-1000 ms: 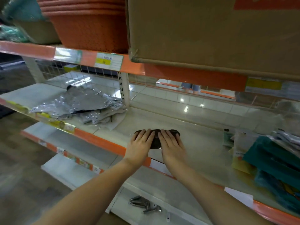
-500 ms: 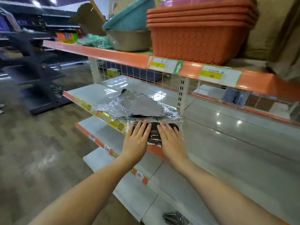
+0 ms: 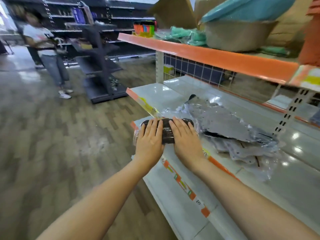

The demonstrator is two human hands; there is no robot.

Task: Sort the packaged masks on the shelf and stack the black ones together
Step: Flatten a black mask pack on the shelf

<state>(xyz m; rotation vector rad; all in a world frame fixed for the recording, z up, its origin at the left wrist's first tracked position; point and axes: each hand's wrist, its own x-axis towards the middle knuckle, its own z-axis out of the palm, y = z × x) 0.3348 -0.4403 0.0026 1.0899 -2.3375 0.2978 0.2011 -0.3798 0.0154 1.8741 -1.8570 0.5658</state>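
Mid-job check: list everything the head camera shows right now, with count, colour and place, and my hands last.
black mask pack: one stack, black in clear wrap, at the shelf's front edge under both hands
grey mask packs: a loose pile, count unclear, grey in clear wrap, on the shelf right of the black pack
shelf: one, white with orange edge strip
upper shelf: one, orange edge, above
basin: one, beige, on the upper shelf
teal basket: one, on top of the basin
bystander: one, far left in the aisle
left hand: flat on the black pack, fingers straight
right hand: flat on the black pack, fingers straight
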